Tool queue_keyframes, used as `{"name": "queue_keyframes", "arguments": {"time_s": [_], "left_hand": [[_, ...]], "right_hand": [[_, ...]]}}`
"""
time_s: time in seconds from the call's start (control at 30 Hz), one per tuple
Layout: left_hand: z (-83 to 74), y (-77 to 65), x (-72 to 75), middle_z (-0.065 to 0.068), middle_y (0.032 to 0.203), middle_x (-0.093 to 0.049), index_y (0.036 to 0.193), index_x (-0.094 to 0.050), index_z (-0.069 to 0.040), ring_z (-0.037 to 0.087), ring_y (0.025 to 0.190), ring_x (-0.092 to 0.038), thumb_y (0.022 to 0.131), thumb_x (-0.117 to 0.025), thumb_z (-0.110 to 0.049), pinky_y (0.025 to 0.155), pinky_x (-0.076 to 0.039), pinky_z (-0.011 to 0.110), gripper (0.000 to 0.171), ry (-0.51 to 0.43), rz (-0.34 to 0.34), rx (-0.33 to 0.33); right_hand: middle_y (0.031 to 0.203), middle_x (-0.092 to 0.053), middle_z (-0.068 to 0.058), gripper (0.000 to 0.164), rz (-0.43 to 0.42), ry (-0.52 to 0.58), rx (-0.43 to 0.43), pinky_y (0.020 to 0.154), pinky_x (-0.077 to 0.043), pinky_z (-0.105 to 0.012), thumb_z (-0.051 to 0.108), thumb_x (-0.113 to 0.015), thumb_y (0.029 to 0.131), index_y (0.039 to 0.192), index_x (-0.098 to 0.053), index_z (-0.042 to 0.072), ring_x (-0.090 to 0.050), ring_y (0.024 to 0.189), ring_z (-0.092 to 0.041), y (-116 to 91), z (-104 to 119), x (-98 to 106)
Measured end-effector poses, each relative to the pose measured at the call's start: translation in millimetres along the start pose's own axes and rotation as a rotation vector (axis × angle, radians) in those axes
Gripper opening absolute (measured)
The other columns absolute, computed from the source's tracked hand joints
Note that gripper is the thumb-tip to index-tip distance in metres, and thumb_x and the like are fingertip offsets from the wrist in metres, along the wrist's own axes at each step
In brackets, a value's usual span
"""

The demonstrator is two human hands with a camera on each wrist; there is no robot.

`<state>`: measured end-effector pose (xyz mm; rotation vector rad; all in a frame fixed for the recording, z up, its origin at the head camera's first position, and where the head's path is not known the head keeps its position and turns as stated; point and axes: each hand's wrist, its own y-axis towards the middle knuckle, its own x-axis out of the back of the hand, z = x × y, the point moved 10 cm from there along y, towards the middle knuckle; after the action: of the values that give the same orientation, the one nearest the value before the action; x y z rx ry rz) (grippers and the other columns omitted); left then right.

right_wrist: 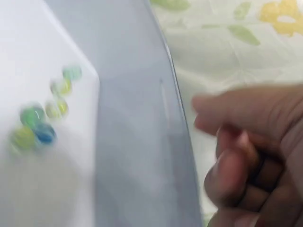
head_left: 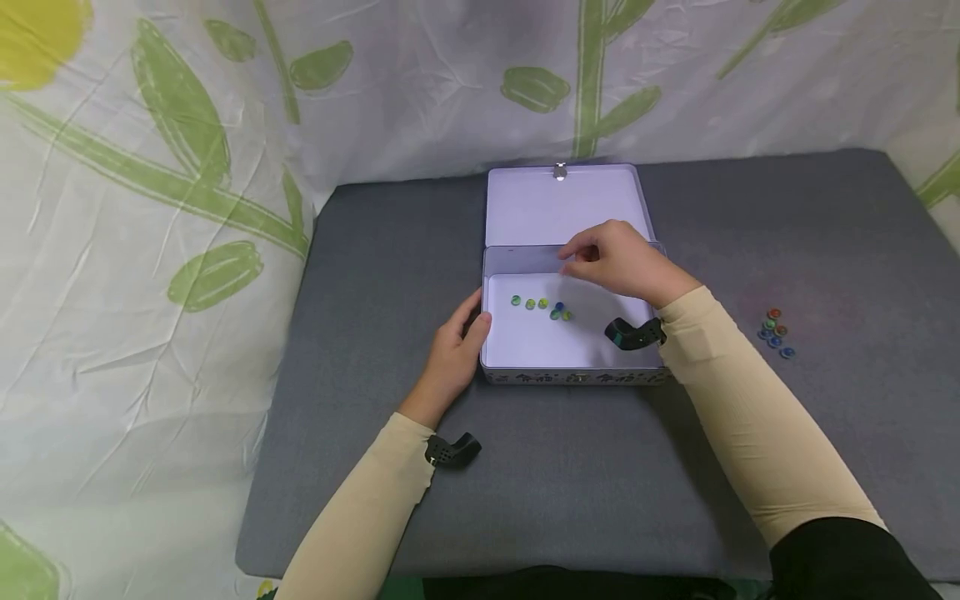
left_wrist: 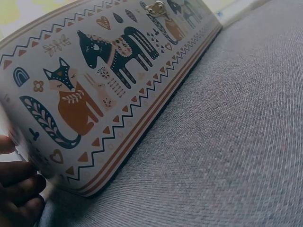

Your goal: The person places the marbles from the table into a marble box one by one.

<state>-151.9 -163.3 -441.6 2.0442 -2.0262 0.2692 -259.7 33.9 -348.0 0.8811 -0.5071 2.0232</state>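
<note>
A hinged tin box (head_left: 540, 377) lies open on the table, its outside printed with foxes and other animals, its inside pale. Several glass marbles, among them a blue marble (right_wrist: 45, 134) and a green marble (head_left: 515, 300), rest on its floor. At the left wall my left hand (head_left: 453, 350) holds the box, thumb over the rim and fingers along the outside. Above the back part of the box is my right hand (head_left: 618, 262), thumb and index finger apart, the other fingers curled in. No marble shows between its fingertips; the right wrist view is blurred.
The raised lid (head_left: 562, 204) with a metal clasp (head_left: 560, 171) leans at the back. Several red, green and blue marbles (head_left: 772, 333) lie right of the box on the grey table (head_left: 562, 483). A curtain (head_left: 420, 92) with leaf prints hangs behind.
</note>
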Motion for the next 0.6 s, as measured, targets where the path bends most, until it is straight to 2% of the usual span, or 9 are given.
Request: {"name": "queue_keyframes", "arguments": {"time_s": [0.2,0.6], "left_hand": [[-0.6,0.4,-2.8,0.013,0.163,-0.045,0.161,-0.042,-0.006,0.025,0.153,-0.037,0.111,-0.049,-0.032,0.126,-0.029,0.048,0.057,0.001,0.007,-0.006],[1.6,0.2,-0.5,0.014,0.163,-0.044,0.161,-0.042,-0.006,0.026,0.155,-0.035,0.111,-0.048,-0.031,0.126,-0.027,0.05,0.057,0.006,-0.004,0.0]], "right_hand": [[0.08,-0.063,-0.007,0.019,-0.058,-0.01,-0.022,0.067,-0.041,-0.028,0.014,-0.073,0.096,0.112,-0.081,0.004,-0.052,0.075,-0.021,-8.2,1.0,23.5],[0.085,-0.064,-0.007,0.025,-0.11,-0.052,-0.143,0.062,-0.04,-0.026,0.025,-0.074,0.098,0.114,-0.081,0.008,-0.051,0.075,-0.021,-43.6,-32.6,60.4]]}}
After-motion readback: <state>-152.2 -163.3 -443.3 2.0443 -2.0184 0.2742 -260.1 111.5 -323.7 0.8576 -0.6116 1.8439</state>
